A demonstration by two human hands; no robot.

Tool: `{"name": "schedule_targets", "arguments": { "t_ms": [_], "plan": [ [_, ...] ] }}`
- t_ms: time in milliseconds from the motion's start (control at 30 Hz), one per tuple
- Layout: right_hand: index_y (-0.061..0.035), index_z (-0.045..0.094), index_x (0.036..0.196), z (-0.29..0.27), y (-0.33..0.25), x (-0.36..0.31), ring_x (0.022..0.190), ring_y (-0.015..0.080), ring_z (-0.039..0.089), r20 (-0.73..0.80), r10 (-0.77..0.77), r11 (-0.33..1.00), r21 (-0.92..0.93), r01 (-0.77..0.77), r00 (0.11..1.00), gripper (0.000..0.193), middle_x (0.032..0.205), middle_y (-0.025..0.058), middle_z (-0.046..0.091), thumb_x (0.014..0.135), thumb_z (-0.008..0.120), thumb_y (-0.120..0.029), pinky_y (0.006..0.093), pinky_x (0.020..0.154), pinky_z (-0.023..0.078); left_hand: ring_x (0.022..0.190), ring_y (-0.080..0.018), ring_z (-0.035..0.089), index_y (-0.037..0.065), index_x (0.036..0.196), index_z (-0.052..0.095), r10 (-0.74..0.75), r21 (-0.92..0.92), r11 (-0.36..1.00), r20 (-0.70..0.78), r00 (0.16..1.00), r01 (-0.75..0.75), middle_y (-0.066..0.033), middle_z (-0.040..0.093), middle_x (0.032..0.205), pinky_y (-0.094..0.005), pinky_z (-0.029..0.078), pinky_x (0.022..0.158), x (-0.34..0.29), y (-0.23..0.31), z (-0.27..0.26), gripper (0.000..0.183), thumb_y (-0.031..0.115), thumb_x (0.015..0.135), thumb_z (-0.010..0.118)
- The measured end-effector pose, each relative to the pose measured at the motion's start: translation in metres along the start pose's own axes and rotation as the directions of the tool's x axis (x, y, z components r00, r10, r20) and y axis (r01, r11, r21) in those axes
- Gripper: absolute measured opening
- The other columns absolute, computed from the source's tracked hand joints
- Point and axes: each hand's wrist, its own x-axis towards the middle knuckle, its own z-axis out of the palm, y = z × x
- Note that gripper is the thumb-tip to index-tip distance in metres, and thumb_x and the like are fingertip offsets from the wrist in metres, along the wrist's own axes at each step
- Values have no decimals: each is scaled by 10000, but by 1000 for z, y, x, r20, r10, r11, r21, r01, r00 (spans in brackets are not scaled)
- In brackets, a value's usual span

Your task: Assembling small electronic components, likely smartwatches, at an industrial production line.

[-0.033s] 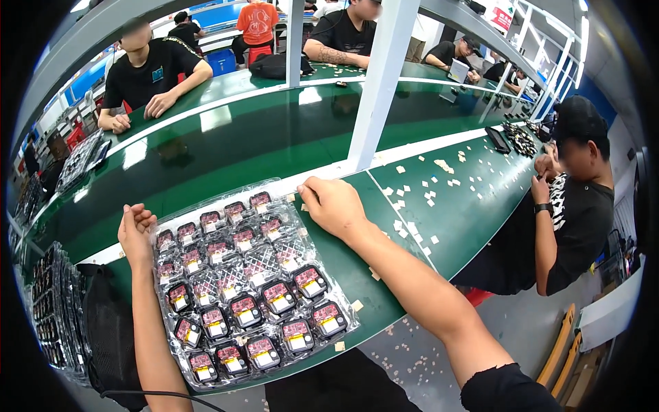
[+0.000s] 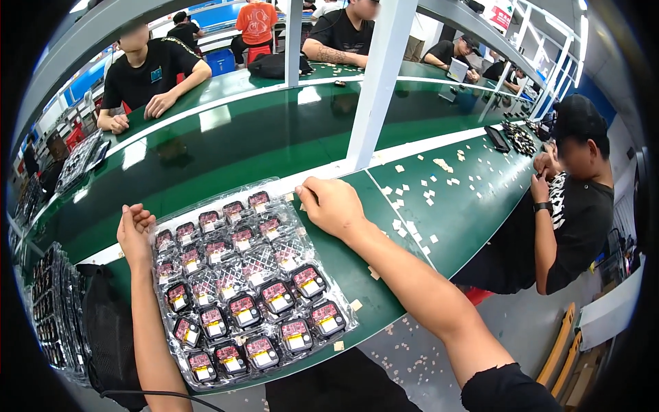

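Observation:
A clear plastic blister tray (image 2: 237, 271) lies on the green bench in front of me. Its pockets hold several small black square device housings (image 2: 245, 310), with reddish circuit boards, yellow strips and white pads showing. A few pockets across the middle (image 2: 230, 276) hold no housing. My left hand (image 2: 137, 225) rests beside the tray's left edge, palm turned inward, fingers loosely bent with nothing visible in them. Past the tray's upper right corner, my right hand (image 2: 333, 202) lies in a loose fist near the white rail. Its fingertips are partly hidden.
Small pale square pieces (image 2: 412, 230) are scattered over the green bench (image 2: 473, 206) to the right. Stacked filled trays (image 2: 55, 316) and a black bag (image 2: 106, 329) stand left. A white post (image 2: 377, 89) rises ahead. A co-worker (image 2: 576, 185) sits right; others sit across the belt.

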Motion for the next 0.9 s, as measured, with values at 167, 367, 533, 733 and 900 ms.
{"name": "schedule_targets", "arguments": {
  "t_ms": [167,367,533,733,900],
  "plan": [
    [-52,581,854,-1,8,-2,677,422,647,-134,-33,994,100,46,990,300,681,178,648,1032,517,-286,520,621,501,758,-141,631,-5,1040,644,8,-5,1000,-7,1000,-8,-60,639,850,-266,529,740,2,-3,-4,420,396,1068,521],
    [-48,540,991,4,12,0,805,426,654,-10,-100,985,144,100,995,294,765,173,677,1073,435,-309,525,724,496,762,-147,627,-17,1039,641,15,-26,1000,5,1000,-15,-67,641,855,-276,531,757,3,-4,-3,417,381,1070,521],
    [-51,528,1011,1,8,5,801,450,634,126,-61,931,365,11,990,297,762,191,665,1088,400,-307,519,728,477,765,-147,625,-17,1039,642,11,-28,1000,-3,1000,-11,-67,641,855,-280,532,760,3,-2,-6,413,378,1069,526],
    [-19,521,887,-7,24,4,566,189,564,-31,216,847,503,-172,976,405,587,93,584,1098,414,-347,388,594,443,754,-140,627,-18,1036,645,20,-34,999,28,999,-19,-63,643,851,-275,538,762,4,-7,-3,407,369,1073,521],
    [-6,587,995,-10,12,5,697,199,622,215,162,900,369,-234,963,316,725,88,666,1035,536,-315,355,713,498,740,-124,615,-2,1028,651,47,-14,999,6,999,-47,-45,638,835,-260,530,735,1,-4,-5,380,352,1076,520]
  ]
}}
